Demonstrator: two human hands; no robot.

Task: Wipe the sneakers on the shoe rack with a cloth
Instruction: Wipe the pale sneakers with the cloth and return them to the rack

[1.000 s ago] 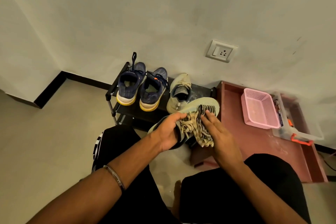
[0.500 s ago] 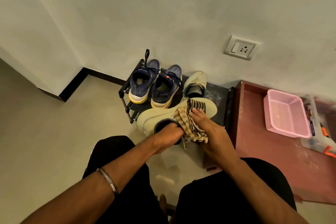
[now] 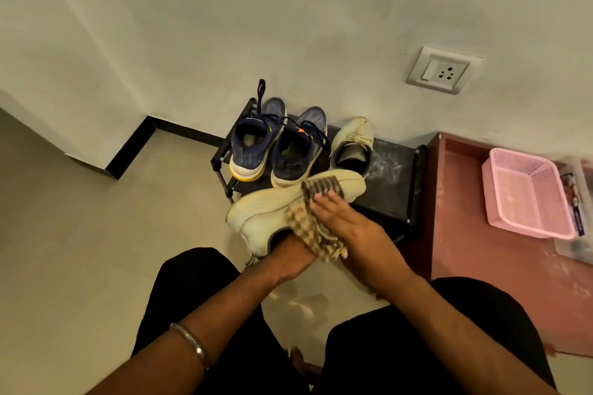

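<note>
A cream sneaker [image 3: 269, 212] lies on its side in front of the black shoe rack [image 3: 390, 179]. My left hand [image 3: 290, 255] is pushed into its opening and holds it up; the fingers are hidden inside. My right hand [image 3: 345, 228] presses a brown checked cloth [image 3: 316, 218] against the sneaker's side with straight fingers. On the rack stand two navy sneakers [image 3: 253, 144] [image 3: 300, 151] with yellow-edged soles and the other cream sneaker [image 3: 353, 146], toes toward the wall.
A reddish-brown low table [image 3: 475, 253] stands right of the rack, carrying a pink plastic basket [image 3: 529, 196] and a clear box at the frame edge. A wall socket [image 3: 441, 74] is above. My black-clad knees fill the bottom. Tiled floor lies to the left.
The sneaker has turned onto its side and my left hand has slid into its opening. My right hand has moved the cloth along the shoe toward the toe. The view shifted left.
</note>
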